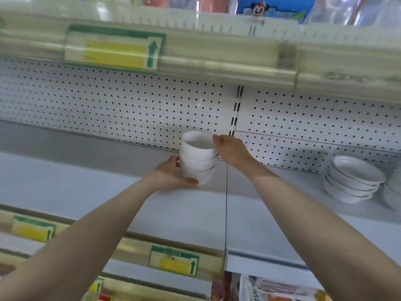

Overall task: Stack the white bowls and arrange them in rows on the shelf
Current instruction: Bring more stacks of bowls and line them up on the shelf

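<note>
A stack of three white bowls (198,157) stands on the grey shelf (91,187), close to the pegboard back wall. My left hand (173,173) wraps around the bottom bowl from the left, thumb across its front. My right hand (231,148) grips the right rim of the top bowl with its fingertips. A second stack of shallower white bowls (352,179) sits far right on the same shelf.
White pegboard (130,109) backs the shelf, with a slotted upright (236,109) behind the stack. The upper shelf edge (195,61) with price tags overhangs. More white dishes (393,192) show at the right edge. Packaged goods lie on the shelf below.
</note>
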Available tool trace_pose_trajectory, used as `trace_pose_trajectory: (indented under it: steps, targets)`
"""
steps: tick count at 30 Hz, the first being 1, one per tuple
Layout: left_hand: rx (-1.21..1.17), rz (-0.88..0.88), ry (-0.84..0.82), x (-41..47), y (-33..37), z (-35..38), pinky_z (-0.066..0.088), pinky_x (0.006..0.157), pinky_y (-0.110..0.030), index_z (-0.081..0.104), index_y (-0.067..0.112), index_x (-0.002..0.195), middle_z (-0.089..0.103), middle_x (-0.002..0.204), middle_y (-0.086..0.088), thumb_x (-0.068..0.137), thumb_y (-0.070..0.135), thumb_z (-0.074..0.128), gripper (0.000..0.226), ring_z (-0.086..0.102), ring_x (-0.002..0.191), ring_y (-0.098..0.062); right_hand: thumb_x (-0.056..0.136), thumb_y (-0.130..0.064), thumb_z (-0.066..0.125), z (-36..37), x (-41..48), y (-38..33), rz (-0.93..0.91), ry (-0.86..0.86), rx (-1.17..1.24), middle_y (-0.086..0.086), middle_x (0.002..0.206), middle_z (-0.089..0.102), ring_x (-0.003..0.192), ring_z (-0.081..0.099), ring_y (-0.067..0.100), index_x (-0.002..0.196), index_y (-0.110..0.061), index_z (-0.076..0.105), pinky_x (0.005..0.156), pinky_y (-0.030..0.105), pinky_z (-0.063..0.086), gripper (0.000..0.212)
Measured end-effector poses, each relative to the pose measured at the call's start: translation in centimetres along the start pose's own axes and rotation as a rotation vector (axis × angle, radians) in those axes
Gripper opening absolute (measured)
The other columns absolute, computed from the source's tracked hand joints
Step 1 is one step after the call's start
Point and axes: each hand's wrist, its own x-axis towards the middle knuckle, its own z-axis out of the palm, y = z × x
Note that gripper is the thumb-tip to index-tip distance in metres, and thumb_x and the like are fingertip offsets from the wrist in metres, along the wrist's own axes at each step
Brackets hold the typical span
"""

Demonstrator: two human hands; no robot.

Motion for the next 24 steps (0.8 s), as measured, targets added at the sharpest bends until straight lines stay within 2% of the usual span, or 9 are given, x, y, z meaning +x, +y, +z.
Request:
trace_pose_trajectory:
  steps: [2, 4, 6, 10, 15, 18, 21, 24]
  targets:
    - [-0.027, 0.032, -0.012, 0.4, 0.1, 0.2, 0.045, 0.074, -0.025, 0.043, 0.025, 0.131, 0.057, 0.119, 0.012, 0.058, 0.054, 0.086, 0.089, 0.056, 0.105, -0.013, 0.103, -0.036, 0.027, 0.0, 0.0, 0.1, -0.012, -0.023, 0.018, 0.018, 0.101, 0.064, 0.094, 0.058, 0.034, 0.093, -0.010, 0.057, 0.090, 0.044, 0.049, 0.041]
    - [-0.051, 0.073, -0.022, 0.8, 0.2, 0.3, 0.052, 0.084, -0.032, 0.046, 0.031, 0.127, 0.062, 0.118, 0.016, 0.049, 0.059, 0.087, 0.092, 0.060, 0.107, -0.011, 0.103, -0.032, 0.028, 0.1, 0.2, 0.1, 0.001, -0.020, 0.038, 0.017, 0.096, 0.066, 0.092, 0.059, 0.035, 0.088, -0.010, 0.057, 0.086, 0.042, 0.050, 0.039]
    - [-0.084, 0.093, -0.028, 1.3, -0.1, 0.4, 0.053, 0.091, -0.038, 0.047, 0.036, 0.126, 0.064, 0.118, 0.019, 0.042, 0.062, 0.087, 0.096, 0.062, 0.108, -0.009, 0.099, -0.029, 0.030, 0.2, 0.4, 0.0, 0.037, 0.004, 0.062, 0.010, 0.084, 0.068, 0.087, 0.057, 0.033, 0.074, -0.013, 0.056, 0.077, 0.038, 0.047, 0.039]
    - [-0.157, 0.128, -0.021, 2.1, -0.7, 0.7, 0.054, 0.091, -0.038, 0.048, 0.039, 0.125, 0.065, 0.117, 0.020, 0.036, 0.064, 0.090, 0.101, 0.062, 0.108, -0.007, 0.096, -0.027, 0.031, 0.4, 0.6, 0.1, 0.078, 0.031, 0.134, 0.006, 0.078, 0.070, 0.076, 0.053, 0.028, 0.064, -0.016, 0.052, 0.064, 0.032, 0.041, 0.039]
    - [-0.192, 0.161, -0.002, 1.8, -0.3, 0.8, 0.053, 0.090, -0.035, 0.052, 0.036, 0.120, 0.066, 0.113, 0.020, 0.047, 0.047, 0.091, 0.084, 0.062, 0.103, -0.005, 0.096, -0.021, 0.033, 0.0, 0.1, 0.1, 0.075, 0.041, 0.169, 0.003, 0.065, 0.060, 0.064, 0.045, 0.021, 0.060, -0.013, 0.045, 0.052, 0.029, 0.031, 0.038]
    - [-0.200, 0.193, -0.028, 1.7, 0.5, 1.3, 0.052, 0.088, -0.032, 0.053, 0.036, 0.117, 0.066, 0.111, 0.021, 0.052, 0.043, 0.091, 0.076, 0.061, 0.101, -0.002, 0.094, -0.020, 0.034, -0.5, -0.5, 0.8, 0.096, 0.070, 0.185, 0.006, 0.068, 0.064, 0.067, 0.049, 0.023, 0.059, -0.014, 0.046, 0.052, 0.028, 0.033, 0.037]
    - [-0.207, 0.229, -0.028, 1.6, 1.8, 2.1, 0.052, 0.087, -0.032, 0.054, 0.035, 0.118, 0.066, 0.112, 0.021, 0.052, 0.044, 0.090, 0.076, 0.062, 0.103, -0.004, 0.093, -0.019, 0.035, -1.9, -1.2, 1.8, 0.114, 0.107, 0.206, 0.006, 0.070, 0.065, 0.060, 0.047, 0.019, 0.057, -0.016, 0.044, 0.050, 0.027, 0.033, 0.037]
    - [-0.191, 0.280, -0.044, 1.4, 4.2, 3.0, 0.051, 0.085, -0.029, 0.057, 0.036, 0.107, 0.067, 0.106, 0.021, 0.059, 0.034, 0.090, 0.059, 0.062, 0.100, -0.002, 0.092, -0.020, 0.036, -3.8, -2.2, 3.3, 0.126, 0.147, 0.223, 0.007, 0.077, 0.069, 0.056, 0.046, 0.016, 0.058, -0.015, 0.044, 0.049, 0.026, 0.033, 0.035]
